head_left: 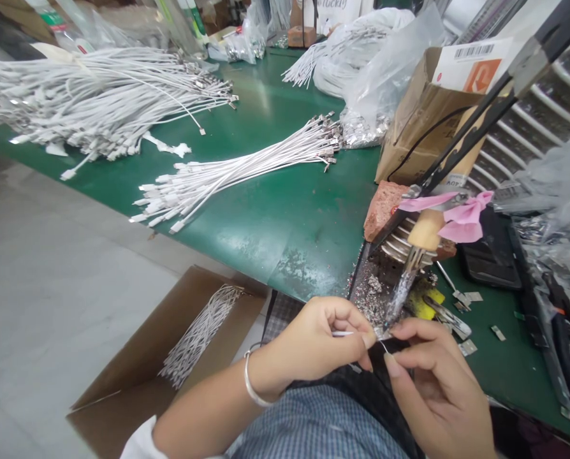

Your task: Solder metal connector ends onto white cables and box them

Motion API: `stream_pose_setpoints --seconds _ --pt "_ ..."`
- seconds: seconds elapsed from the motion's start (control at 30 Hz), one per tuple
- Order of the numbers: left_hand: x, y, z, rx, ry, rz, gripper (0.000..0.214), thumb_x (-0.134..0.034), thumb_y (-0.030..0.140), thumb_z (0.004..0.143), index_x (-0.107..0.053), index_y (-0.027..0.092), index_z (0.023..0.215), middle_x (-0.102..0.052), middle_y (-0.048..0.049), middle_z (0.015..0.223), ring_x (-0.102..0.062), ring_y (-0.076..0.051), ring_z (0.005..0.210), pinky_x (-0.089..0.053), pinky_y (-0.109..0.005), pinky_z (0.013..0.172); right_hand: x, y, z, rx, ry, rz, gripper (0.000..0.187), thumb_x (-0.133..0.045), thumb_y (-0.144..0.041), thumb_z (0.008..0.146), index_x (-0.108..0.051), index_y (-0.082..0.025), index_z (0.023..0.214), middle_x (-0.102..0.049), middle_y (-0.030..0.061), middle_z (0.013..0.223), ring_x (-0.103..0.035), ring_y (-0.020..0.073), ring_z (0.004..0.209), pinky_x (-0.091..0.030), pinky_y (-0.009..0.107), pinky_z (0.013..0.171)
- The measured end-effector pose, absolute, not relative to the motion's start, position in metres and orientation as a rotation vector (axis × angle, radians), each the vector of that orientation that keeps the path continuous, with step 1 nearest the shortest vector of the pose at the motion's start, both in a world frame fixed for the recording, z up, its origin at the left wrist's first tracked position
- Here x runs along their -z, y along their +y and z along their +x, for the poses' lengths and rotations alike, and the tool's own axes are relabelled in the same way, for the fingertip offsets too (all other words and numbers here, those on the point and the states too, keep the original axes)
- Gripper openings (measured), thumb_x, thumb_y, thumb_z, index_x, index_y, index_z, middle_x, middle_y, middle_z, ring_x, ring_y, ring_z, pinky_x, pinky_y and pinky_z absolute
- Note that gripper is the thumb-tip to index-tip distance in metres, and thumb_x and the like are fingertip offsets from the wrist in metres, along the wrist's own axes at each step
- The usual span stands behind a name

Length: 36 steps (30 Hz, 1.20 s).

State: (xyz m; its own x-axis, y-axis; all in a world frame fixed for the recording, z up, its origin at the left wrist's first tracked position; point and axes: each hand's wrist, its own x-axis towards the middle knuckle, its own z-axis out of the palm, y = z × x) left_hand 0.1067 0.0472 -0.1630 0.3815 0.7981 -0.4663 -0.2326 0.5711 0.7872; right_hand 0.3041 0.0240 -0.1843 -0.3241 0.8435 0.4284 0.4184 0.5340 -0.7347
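My left hand [333,344] is closed, pinching a white cable [342,333] between thumb and fingers. A small metal connector [381,333] shows at the fingertips, just under the tip of a soldering iron [400,294]. The iron has a wooden handle, hangs tip-down from a black arm and has a pink cloth strip tied round it. My right hand [440,379] is closed too, its thumb and finger on a thin silvery solder wire [384,346] that reaches toward the connector. Whether the tip touches the metal I cannot tell.
White cables [247,164] lie bunched on the green table [247,236], with a larger pile [103,95] at the back left. A cardboard box [132,357] with cables stands below left. Behind the iron are a brick [383,207] and carton [416,121]. Loose connectors [498,333] lie right.
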Motion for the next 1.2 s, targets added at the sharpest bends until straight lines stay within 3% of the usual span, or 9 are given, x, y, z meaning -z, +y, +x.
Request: stream_pose_setpoints --seconds 0.27,0.53,0.9,1.2 --pt "0.17 0.038 0.103 -0.666 0.972 0.74 0.024 -0.082 0.031 0.076 -0.069 0.011 0.079 -0.07 -0.0021 0.061 -0.059 -0.006 0.051 -0.039 -0.014 0.049 0.181 0.016 0.307 -0.725 -1.916 -1.01 0.016 -0.059 -0.005 0.09 -0.061 -0.021 0.091 -0.058 0.0075 0.108 -0.066 0.0156 0.095 -0.057 0.023 0.069" --pt "0.175 0.026 0.1 -0.676 0.909 0.785 0.045 -0.083 0.053 0.079 -0.067 0.012 0.083 -0.071 -0.0038 0.068 -0.064 -0.009 0.062 -0.047 -0.019 0.061 0.18 0.008 0.31 -0.78 -1.874 -1.003 0.017 -0.061 -0.004 0.087 -0.06 -0.021 0.086 -0.061 0.0076 0.104 -0.069 0.0165 0.09 -0.059 0.022 0.065" --pt "0.175 0.02 0.099 -0.732 0.908 0.888 0.037 -0.076 0.047 0.088 -0.059 0.014 0.087 -0.071 -0.0053 0.074 -0.064 -0.01 0.066 -0.044 -0.018 0.06 0.176 0.007 0.31 -0.768 -1.846 -1.019 0.014 -0.065 -0.007 0.086 -0.063 -0.02 0.083 -0.064 0.0074 0.1 -0.071 0.018 0.086 -0.06 0.023 0.064" --pt "0.177 0.017 0.101 -0.741 0.912 0.941 0.034 -0.075 0.045 0.089 -0.06 0.014 0.086 -0.072 -0.0065 0.074 -0.065 -0.011 0.066 -0.046 -0.018 0.06 0.176 0.004 0.308 -0.781 -1.849 -0.997 0.018 -0.061 -0.003 0.087 -0.061 -0.02 0.083 -0.063 0.0075 0.1 -0.07 0.0158 0.089 -0.062 0.022 0.072"
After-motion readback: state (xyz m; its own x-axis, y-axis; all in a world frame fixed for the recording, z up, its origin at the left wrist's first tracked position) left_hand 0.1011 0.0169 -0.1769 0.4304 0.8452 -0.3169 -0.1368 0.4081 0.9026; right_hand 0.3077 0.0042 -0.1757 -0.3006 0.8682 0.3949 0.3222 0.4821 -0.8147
